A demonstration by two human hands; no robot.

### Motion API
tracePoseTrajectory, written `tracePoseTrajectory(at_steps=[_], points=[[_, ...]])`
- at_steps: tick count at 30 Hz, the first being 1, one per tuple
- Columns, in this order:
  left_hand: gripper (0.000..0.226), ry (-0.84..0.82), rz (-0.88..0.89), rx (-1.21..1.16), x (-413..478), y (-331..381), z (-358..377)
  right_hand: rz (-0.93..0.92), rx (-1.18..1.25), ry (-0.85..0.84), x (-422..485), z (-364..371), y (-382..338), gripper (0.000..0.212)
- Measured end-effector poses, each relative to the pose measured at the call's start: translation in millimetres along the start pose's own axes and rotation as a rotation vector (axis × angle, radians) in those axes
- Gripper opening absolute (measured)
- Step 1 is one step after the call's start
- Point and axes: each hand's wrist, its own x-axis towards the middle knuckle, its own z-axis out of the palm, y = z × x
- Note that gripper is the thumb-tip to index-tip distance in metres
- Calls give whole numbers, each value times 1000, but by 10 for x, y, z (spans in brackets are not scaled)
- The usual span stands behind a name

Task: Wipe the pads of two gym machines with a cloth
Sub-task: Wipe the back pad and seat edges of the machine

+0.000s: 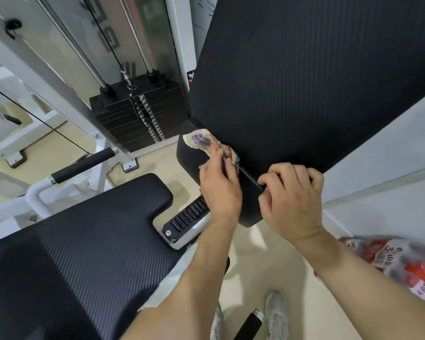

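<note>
Up close, the left hand (pixel 220 190) presses a bunched cloth (pixel 210 143) onto the small pad (pixel 249 200). The right hand (pixel 293 200) curls its fingers around the back pad (pixel 304 82) edge.

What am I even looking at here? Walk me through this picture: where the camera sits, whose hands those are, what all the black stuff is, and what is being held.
The one picture comes from a camera worn on a person's head, looking forward and down, so the two bare arms reaching in from the bottom are the wearer's own. The setting is a gym. The big black upright slab is a machine's back pad; the small black pad under its lower edge is where both hands work. The left hand presses a crumpled patterned cloth where the two pads meet. The right hand holds no cloth; it curls over the back pad's lower edge. Lower left is another black padded seat. Behind it stands a weight stack with a cable. At the right edge lies a wrapped pack of red-capped bottles. The wearer's shoes show below.
</note>
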Motion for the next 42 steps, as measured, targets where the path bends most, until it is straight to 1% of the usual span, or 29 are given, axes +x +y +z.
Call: tracePoseTrajectory(at_steps=[3, 5, 6, 7, 10, 11, 12, 13, 14, 15, 18, 19, 21, 24, 28, 31, 33, 35, 37, 39, 42], points=[[33, -86, -30, -18, -406, 40, 45, 34, 0, -2, -114, 16, -52, 13], [36, -193, -49, -50, -631, 88, 26, 70, -11, -6, -234, 34, -102, 18], [35, -235, -4, -29, -702, 82, 13, 92, -9, -12, -292, 41, -110, 19], [34, -267, 78, 9, -729, 45, -19, 120, 1, -25, -352, 40, -119, 17], [26, -258, 440, 143, -520, -129, -162, 213, 73, -82, -509, 12, -134, 18], [25, -248, 527, 182, -402, -161, -209, 238, 93, -94, -546, 1, -145, 20], [25, -244, 568, 210, -287, -175, -253, 254, 113, -100, -577, -4, -163, 22], [25, -245, 570, 223, -182, -167, -289, 264, 141, -104, -601, -1, -185, 23], [23, -241, 537, 219, -80, -142, -323, 272, 182, -110, -622, 3, -210, 23], [19, -223, 461, 189, 26, -134, -345, 278, 230, -122, -636, 13, -239, 23], [5, -74, 61, 31, 433, -122, -374, 287, 331, -169, -645, 74, -326, 19], [3, -29, -43, 5, 534, -129, -360, 281, 348, -181, -637, 106, -354, 17], [3, 2, -144, -35, 576, -147, -288, 266, 375, -191, -602, 188, -408, 11], [10, -51, -177, -24, 99, -305, -76, 278, 378, -247, -613, 294, -441, 6], [7, -220, -183, 29, -700, -568, 48, 366, 328, -338, -779, 318, -419, 8], [7, -272, -137, -4, -757, -560, -48, 391, 281, -338, -876, 274, -353, 12], [11, -213, -119, -42, -505, -424, -145, 376, 266, -332, -887, 255, -333, 16], [15, -77, -197, -101, -52, -225, -192, 346, 266, -332, -852, 268, -340, 10], [16, 25, -266, -125, 406, -81, -217, 321, 293, -322, -784, 294, -380, 8], [18, 56, -259, -114, 606, -77, -195, 299, 327, -282, -698, 316, -432, 9], [23, 3, -355, -103, 324, -334, -28, 259, 357, -227, -615, 359, -487, 13]])
